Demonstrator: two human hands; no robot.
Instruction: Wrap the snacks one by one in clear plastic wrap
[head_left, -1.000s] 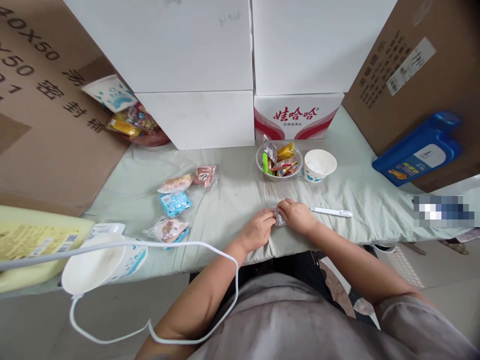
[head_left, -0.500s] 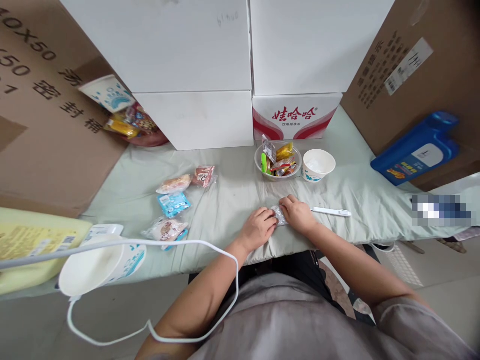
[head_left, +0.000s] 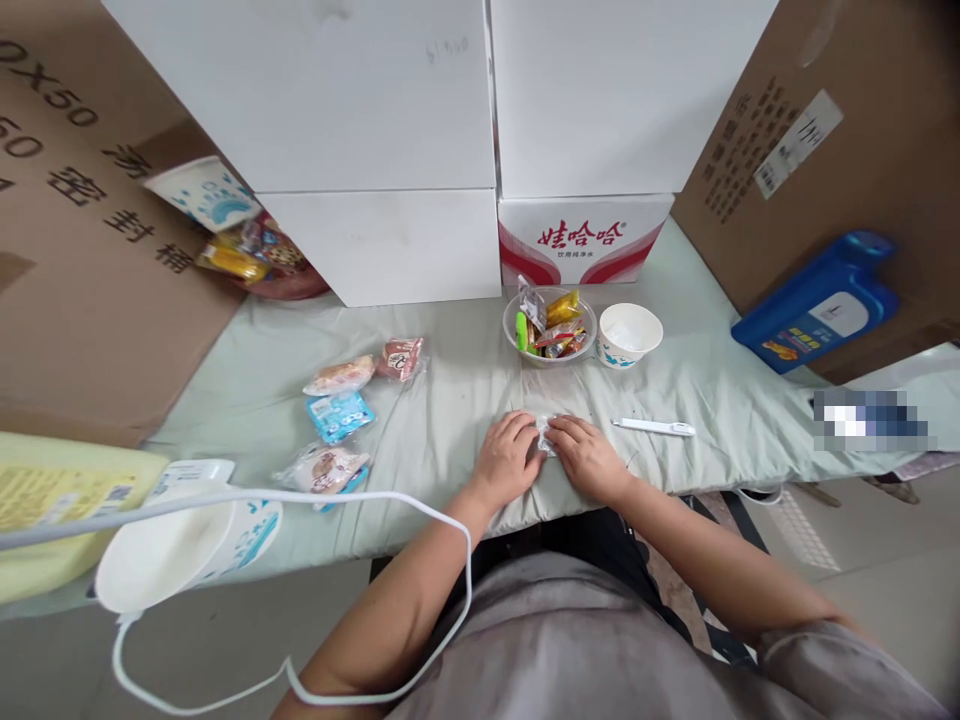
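A small crinkled clear plastic wrapper (head_left: 546,438) lies on the cloth between my two hands. My left hand (head_left: 508,458) has its curled fingers on the wrapper's left side. From the right, my right hand (head_left: 589,458) presses its fingers together over the other side. Most of the wrapper is hidden beneath the fingertips. Just right of my right hand lies a slim white utility knife (head_left: 654,427). Beyond the hands stand a clear bowl (head_left: 512,335) of wrapped snacks and a white paper cup (head_left: 628,345) with clear plastic inside.
Wrapped snacks, including a blue packet (head_left: 339,415), lie to the left. A white cable (head_left: 337,494) crosses a large paper cup (head_left: 157,545) near a yellow jug (head_left: 67,510). White boxes (head_left: 375,250) stand behind, with a blue bottle (head_left: 821,305) at right.
My right hand has drawn down and flattened over the wrapper, away from the utility knife's tip. Less of the wrapper shows. The whole view has shifted slightly.
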